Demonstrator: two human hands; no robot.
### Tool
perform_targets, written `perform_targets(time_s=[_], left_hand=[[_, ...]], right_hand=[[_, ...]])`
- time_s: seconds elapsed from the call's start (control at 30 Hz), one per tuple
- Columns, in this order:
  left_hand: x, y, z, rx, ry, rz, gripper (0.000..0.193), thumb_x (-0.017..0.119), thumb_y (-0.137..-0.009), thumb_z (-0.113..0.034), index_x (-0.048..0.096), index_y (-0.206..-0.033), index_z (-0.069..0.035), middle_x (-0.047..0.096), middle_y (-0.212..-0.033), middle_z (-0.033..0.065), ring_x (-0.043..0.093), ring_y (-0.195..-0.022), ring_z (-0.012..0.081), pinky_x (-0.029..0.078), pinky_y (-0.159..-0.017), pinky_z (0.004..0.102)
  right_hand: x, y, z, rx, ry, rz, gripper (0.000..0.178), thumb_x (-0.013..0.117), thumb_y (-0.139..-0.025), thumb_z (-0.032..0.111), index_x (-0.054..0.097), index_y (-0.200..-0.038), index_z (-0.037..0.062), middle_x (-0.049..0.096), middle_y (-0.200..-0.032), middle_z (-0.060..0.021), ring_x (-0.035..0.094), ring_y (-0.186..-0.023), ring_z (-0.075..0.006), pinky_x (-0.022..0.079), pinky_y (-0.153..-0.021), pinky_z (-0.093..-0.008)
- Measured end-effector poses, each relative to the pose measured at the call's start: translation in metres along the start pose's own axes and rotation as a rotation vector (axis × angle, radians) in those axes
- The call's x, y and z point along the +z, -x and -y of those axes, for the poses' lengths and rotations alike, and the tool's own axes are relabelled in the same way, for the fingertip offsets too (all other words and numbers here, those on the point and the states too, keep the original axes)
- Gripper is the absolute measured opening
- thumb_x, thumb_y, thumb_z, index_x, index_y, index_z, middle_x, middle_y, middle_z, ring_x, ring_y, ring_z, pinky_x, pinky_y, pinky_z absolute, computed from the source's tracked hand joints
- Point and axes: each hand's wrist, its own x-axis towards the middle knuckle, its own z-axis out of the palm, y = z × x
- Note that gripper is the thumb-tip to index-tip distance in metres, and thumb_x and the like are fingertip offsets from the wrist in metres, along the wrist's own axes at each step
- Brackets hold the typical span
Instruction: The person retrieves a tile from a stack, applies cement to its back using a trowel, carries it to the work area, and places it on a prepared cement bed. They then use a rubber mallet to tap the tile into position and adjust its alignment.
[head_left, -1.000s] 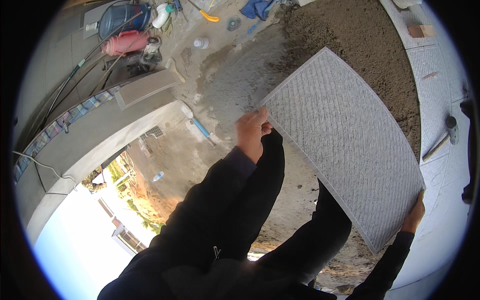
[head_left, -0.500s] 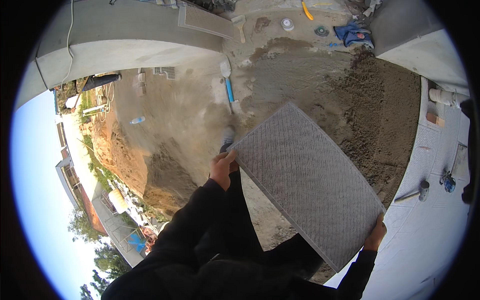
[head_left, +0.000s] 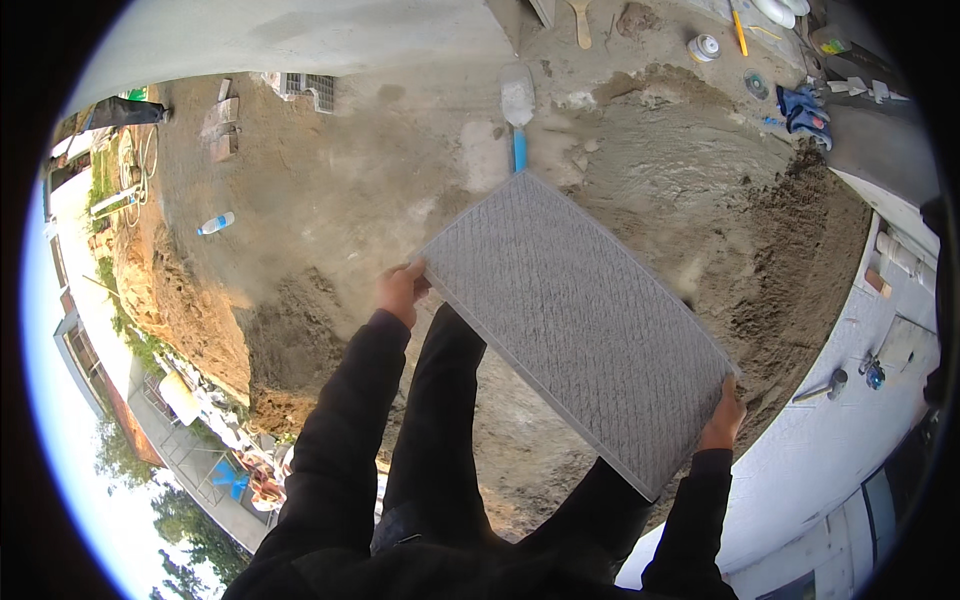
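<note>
A large grey rectangular paving slab (head_left: 585, 330) with a ribbed top is held up in front of me, lying slantwise across the view. My left hand (head_left: 402, 290) grips its left corner, thumb near the upper face and the other fingers partly hidden. At the right end, my right hand (head_left: 722, 415) clasps the edge near the other corner. Beyond the slab lies a bed of wet grey mortar (head_left: 655, 150), with dark loose sandy mix (head_left: 800, 260) to its right. A shovel with a blue shaft (head_left: 518, 100) lies on the ground, its lower part hidden by the slab.
A blue glove (head_left: 805, 115), a round tin (head_left: 704, 47) and a yellow-handled tool (head_left: 739, 32) lie at the far right. On the white ledge to the right rests a mallet (head_left: 822, 388). A plastic bottle (head_left: 215, 223) lies left, near an earth bank (head_left: 185, 300).
The slab and both hands have shifted left and up in the view. My view has turned, so the surroundings sit differently, and the slab now covers the shovel's lower shaft.
</note>
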Motion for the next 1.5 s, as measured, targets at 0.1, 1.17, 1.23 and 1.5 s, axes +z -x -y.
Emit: perform_targets(time_s=[0.1, 1.17, 1.23, 1.5], left_hand=[[-0.018, -0.059, -0.003, 0.004, -0.005, -0.007, 0.022, 0.067, -0.098, -0.022, 0.068, -0.089, -0.002, 0.070, -0.084, 0.0065, 0.061, -0.068, 0.0141, 0.043, -0.058, 0.0280], [-0.028, -0.208, -0.120, 0.319, -0.210, 0.099, 0.052, 0.057, -0.103, -0.039, 0.059, -0.126, 0.008, 0.061, -0.129, 0.0186, 0.055, -0.122, 0.0249, 0.044, -0.099, 0.0385], [-0.019, -0.104, -0.127, 0.455, -0.142, 0.134, 0.067, 0.048, -0.108, -0.039, 0.035, -0.151, 0.011, 0.041, -0.156, 0.0258, 0.036, -0.148, 0.0300, 0.027, -0.121, 0.0376], [0.019, 0.226, -0.108, 1.022, -0.160, 0.254, 0.092, 0.064, -0.092, -0.058, 0.032, -0.154, 0.001, 0.025, -0.160, 0.0333, 0.019, -0.151, 0.0539, 0.017, -0.121, 0.0594]], right_hand=[[0.049, 0.003, -0.001, 0.009, -0.017, 0.014, 0.057, 0.065, -0.100, 0.040, 0.066, -0.112, -0.0163, 0.071, -0.109, -0.0187, 0.067, -0.090, -0.0267, 0.053, -0.082, -0.0391], [0.148, 0.185, 0.165, 0.437, -0.266, 0.329, 0.041, 0.060, -0.104, 0.032, 0.058, -0.131, 0.0014, 0.066, -0.118, -0.0074, 0.064, -0.090, -0.0170, 0.048, -0.063, -0.0286], [0.154, 0.187, 0.174, 0.455, -0.336, 0.294, 0.037, 0.058, -0.104, 0.031, 0.059, -0.128, 0.0019, 0.066, -0.114, -0.0077, 0.063, -0.088, -0.0165, 0.047, -0.063, -0.0279], [0.183, 0.217, 0.222, 0.289, -0.259, 0.363, 0.036, 0.060, -0.102, 0.030, 0.058, -0.129, 0.0058, 0.063, -0.115, -0.0083, 0.062, -0.095, -0.0166, 0.051, -0.068, -0.0256]])
